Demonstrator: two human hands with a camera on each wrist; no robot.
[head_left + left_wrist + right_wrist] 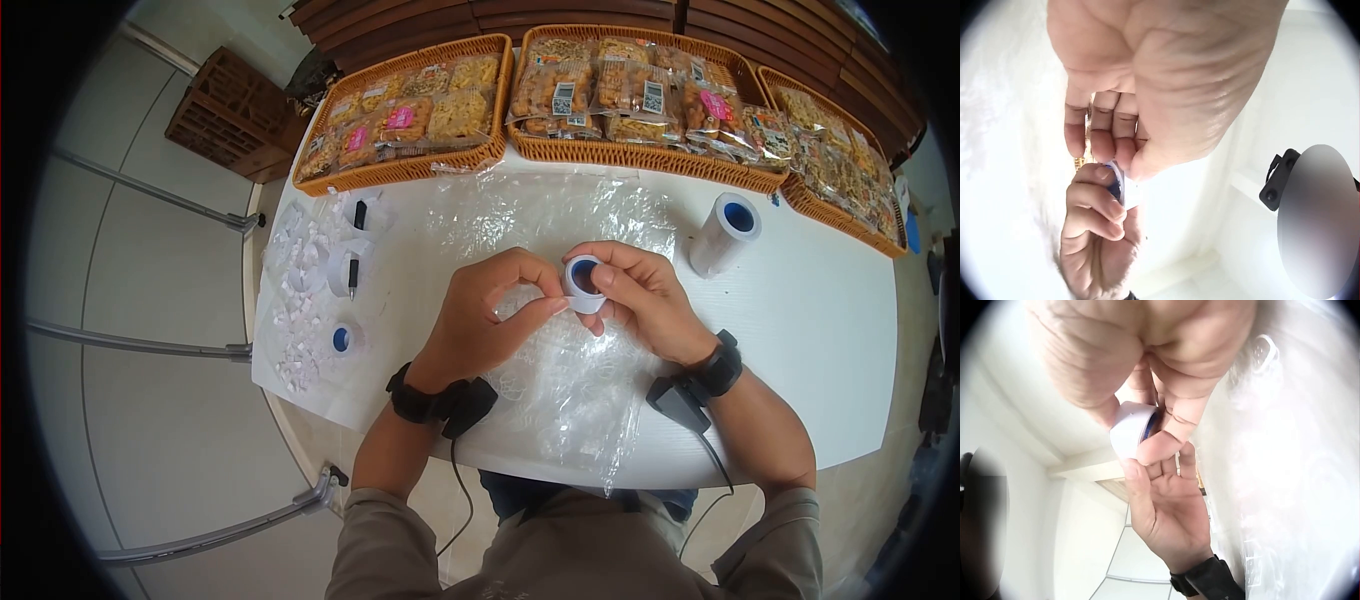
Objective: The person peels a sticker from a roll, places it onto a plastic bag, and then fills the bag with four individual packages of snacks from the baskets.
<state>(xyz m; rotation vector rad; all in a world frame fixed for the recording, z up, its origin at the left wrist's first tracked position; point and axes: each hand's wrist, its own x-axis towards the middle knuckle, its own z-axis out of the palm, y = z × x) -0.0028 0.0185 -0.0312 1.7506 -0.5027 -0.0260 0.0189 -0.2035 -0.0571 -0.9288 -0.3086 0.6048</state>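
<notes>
Small white roll (1130,428) with a hollow blue core, held above the desk (810,340). The core's opening faces the head view. The right hand (648,308) grips the roll around its side; the left hand (480,312) pinches its white outer edge.

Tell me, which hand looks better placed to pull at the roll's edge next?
Probably the left hand: its fingers pinch at the edge of the roll. The right hand grips the roll itself, so it seems better suited to steadying it.
</notes>
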